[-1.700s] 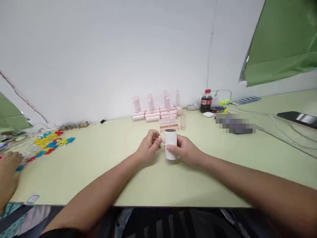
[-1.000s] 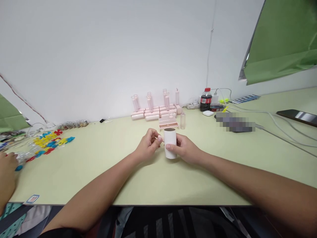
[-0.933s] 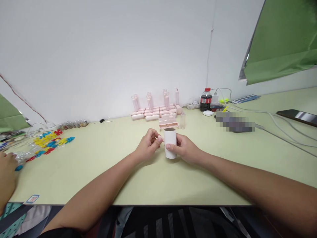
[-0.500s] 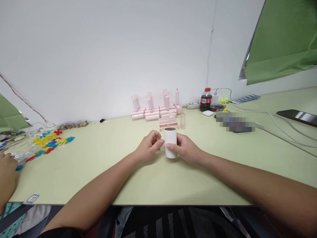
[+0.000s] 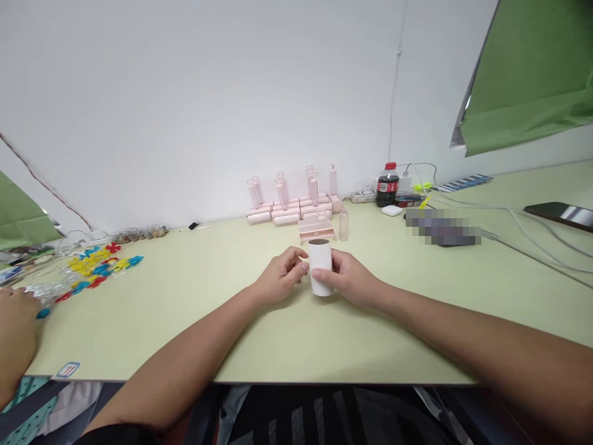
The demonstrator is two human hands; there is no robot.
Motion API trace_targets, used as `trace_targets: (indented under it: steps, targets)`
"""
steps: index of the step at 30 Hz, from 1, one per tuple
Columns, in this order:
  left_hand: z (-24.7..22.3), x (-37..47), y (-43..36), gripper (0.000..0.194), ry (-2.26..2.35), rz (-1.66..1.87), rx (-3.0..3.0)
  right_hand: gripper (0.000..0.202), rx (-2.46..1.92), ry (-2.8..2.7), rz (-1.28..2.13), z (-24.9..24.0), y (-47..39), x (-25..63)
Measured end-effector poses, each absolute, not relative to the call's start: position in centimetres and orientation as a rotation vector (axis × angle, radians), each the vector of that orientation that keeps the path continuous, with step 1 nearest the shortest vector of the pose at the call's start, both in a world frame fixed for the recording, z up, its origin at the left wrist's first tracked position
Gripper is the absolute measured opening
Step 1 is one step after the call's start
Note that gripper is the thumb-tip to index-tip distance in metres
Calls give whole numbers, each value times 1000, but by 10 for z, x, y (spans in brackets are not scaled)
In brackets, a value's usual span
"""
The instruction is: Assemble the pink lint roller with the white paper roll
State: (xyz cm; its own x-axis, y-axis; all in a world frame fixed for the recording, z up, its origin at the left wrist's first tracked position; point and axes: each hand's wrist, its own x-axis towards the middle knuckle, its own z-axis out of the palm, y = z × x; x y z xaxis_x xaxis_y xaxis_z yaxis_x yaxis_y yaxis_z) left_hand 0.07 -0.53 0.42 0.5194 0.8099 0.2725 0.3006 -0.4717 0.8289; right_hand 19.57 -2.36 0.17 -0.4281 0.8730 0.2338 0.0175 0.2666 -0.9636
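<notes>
white roll upright, gripped by right hand; left hand fingertips pinch its edge; nothing peeled off yet.

Bright, even light; soft shadows; edges bowed; far clutter soft.

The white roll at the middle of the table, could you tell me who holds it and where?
The right hand grips the white roll around its side; the left hand pinches its left edge.

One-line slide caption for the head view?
Right hand grips an upright white roll above the pale green table; left hand pinches at its side.
</notes>
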Motion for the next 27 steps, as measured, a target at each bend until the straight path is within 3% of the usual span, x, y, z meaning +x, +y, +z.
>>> trace_targets:
  steps: [10,19,27]
  targets:
    - [9,2,-9,29,856,799,1979,32,-740,-1689,1286,5,-26,195]
    - [15,0,-2,34,914,1195,1669,34,-833,-1746,1196,5,-27,196]
    - [7,-2,-6,47,883,1286,1897,28,-989,-1826,1095,10,-29,195]
